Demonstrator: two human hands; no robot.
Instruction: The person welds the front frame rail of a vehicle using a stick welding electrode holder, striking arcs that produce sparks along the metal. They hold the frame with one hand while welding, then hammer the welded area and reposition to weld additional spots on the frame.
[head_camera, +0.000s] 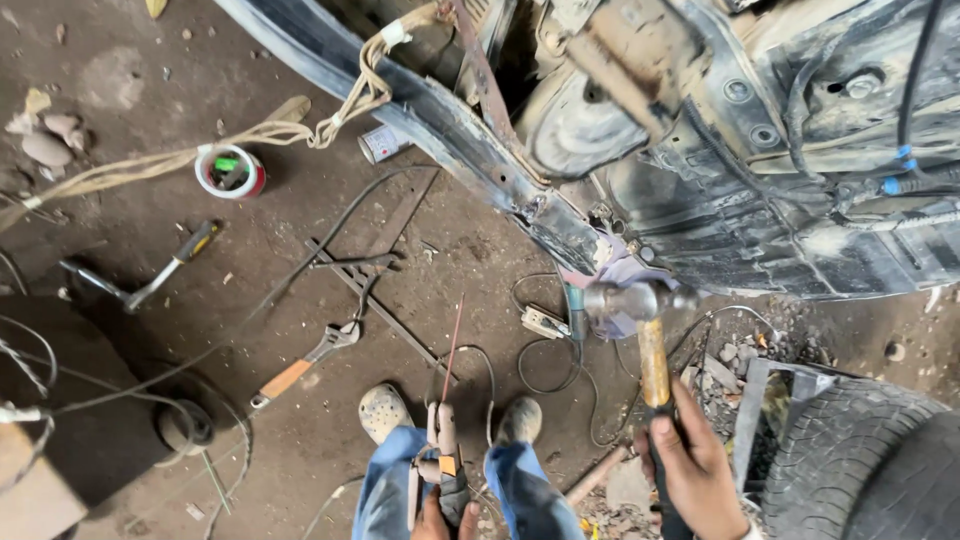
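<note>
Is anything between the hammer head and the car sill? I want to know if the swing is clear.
Nothing visible blocks it. The right hand holds the hammer with its head just below the dark sill edge; pale cloth sits at the sill right behind the head.

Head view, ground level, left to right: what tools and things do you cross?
Chipping hammer → tape roll → adjustable wrench → left hand gripping the electrode holder → hammer gripped by the right hand → tyre.
</note>
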